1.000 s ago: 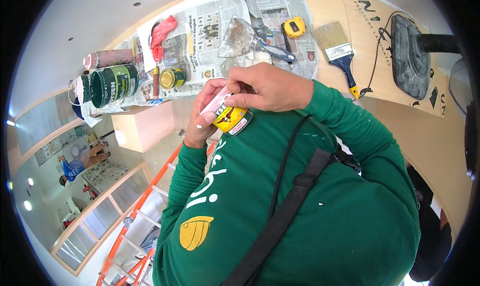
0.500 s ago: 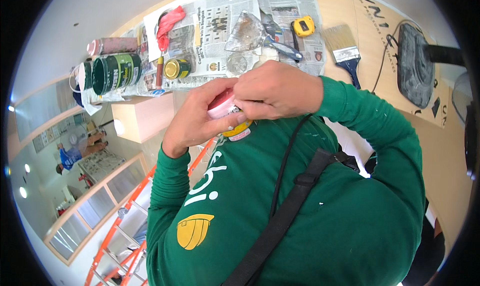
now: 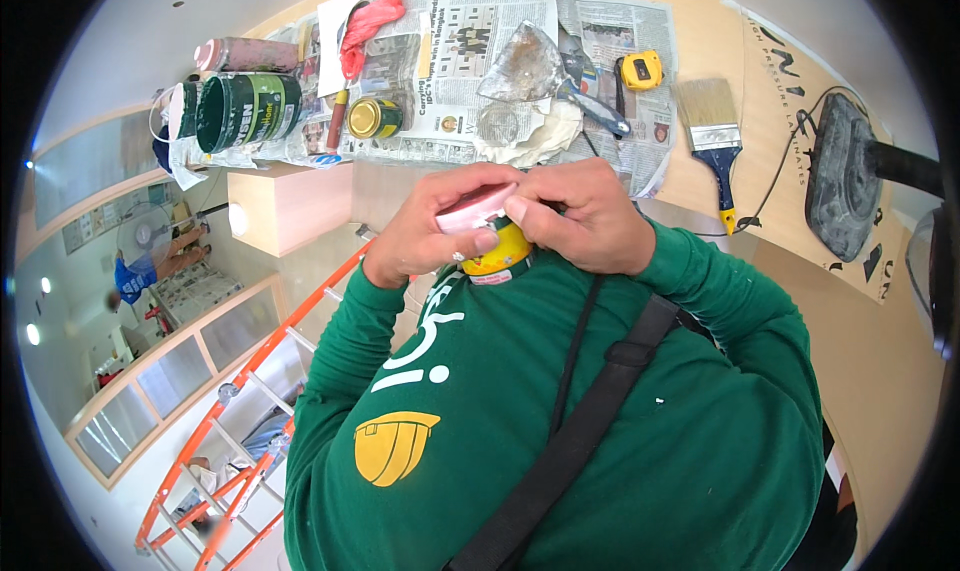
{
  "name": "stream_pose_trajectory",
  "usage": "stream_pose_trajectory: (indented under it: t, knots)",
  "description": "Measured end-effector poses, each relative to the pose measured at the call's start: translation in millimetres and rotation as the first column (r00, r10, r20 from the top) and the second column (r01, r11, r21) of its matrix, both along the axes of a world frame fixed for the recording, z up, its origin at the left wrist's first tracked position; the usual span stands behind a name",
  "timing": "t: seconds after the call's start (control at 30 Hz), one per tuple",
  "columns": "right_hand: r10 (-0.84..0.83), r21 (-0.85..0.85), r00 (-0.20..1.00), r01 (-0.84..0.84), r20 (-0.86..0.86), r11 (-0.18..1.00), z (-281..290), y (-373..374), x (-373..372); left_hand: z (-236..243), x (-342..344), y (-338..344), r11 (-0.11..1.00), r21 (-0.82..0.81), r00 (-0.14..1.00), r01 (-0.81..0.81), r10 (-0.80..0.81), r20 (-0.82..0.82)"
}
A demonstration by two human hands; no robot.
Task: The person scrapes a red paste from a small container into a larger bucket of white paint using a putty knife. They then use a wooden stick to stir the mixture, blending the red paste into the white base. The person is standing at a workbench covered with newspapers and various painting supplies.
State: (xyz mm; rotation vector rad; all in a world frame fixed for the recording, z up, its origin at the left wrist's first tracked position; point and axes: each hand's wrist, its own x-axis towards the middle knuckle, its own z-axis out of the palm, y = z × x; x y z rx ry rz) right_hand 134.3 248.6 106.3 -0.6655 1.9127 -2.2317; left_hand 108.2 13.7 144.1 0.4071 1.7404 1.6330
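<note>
In front of my chest I hold a round pink-and-yellow tub, tilted, its pink top facing up and its yellow side lower down. My left hand wraps around its left side, thumb across the front. My right hand is closed in a pinch at the right part of its pink rim, where small white flecks show. Those fingertips partly cover the rim, so I cannot tell whether they grip a loose edge there. Just beyond my hands lies crumpled pale paper on the newspaper.
On the bench are a small gold-lidded tin, a large green paint can, a paint roller, red cloth, a scraper, a yellow tape measure and a wide brush. An orange ladder stands left.
My right hand has moved down and right along the tub, uncovering more of its pink top and yellow side. The view has shifted, so the bench things sit farther right.
</note>
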Motion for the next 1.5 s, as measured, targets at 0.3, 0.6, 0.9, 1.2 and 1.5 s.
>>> stream_pose_trajectory:
  t: [0.3, 0.6, 0.9, 1.2, 1.5]
  knots:
    - [0.107, 0.272, 0.959, -0.033, -0.263, 0.962, 4, -2, -27, 9, -7, 0, 0.995, -0.100, 1.000, -0.011, 0.008, -0.030]
    - [0.071, 0.016, 0.996, -0.070, -0.050, 0.997, 3, -11, -4, 3, 2, -10, 0.999, -0.027, 0.997, 0.020, -0.018, 0.069]
    - [0.139, -0.063, 0.941, -0.125, 0.310, 0.990, -9, -12, -21, -25, 20, -21, 0.965, 0.089, 0.964, -0.248, 0.236, 0.123]
    - [-0.077, 0.449, 0.977, -0.021, 0.198, 0.894, -76, -10, -63, -64, 60, -73, 0.685, -0.120, 0.689, -0.718, 0.725, 0.021]
    - [0.447, 0.711, 0.882, -0.408, 0.147, 0.572, -137, -87, -56, -83, 132, -126, 0.380, -0.063, 0.371, -0.923, 0.921, 0.123]
